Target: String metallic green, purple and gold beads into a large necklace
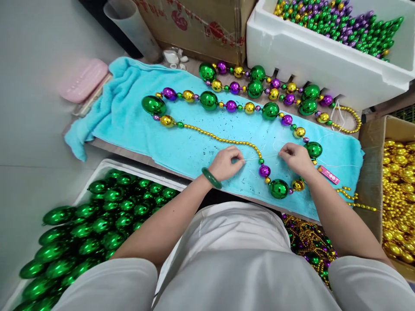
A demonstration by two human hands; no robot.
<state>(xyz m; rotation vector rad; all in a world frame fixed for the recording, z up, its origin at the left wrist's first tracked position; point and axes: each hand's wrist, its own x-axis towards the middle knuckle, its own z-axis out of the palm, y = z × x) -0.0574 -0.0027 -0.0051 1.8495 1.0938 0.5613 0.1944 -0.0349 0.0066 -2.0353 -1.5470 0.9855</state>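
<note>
A loop of green, purple and gold beads, a bead necklace (209, 100), lies on the turquoise towel (123, 129). My left hand (228, 163), wearing a green bangle (212, 177), pinches thin clear string (253, 159) left of the small green bead on the necklace. Opposite it, my right hand (294, 156) is closed in a pinch on the string too, which runs between both hands over the beads. Just below the string sit a purple bead (264, 171) and a large green bead (279, 188). Loose string ends trail to the right across the towel.
Another bead necklace (255, 88) lies along the back edge. A white foam box (311, 56) of beads stands behind it. Gold beads fill a cardboard box (369, 160) at right. Large green beads (113, 216) are at lower left. A small pink packet (329, 175) lies near my right wrist.
</note>
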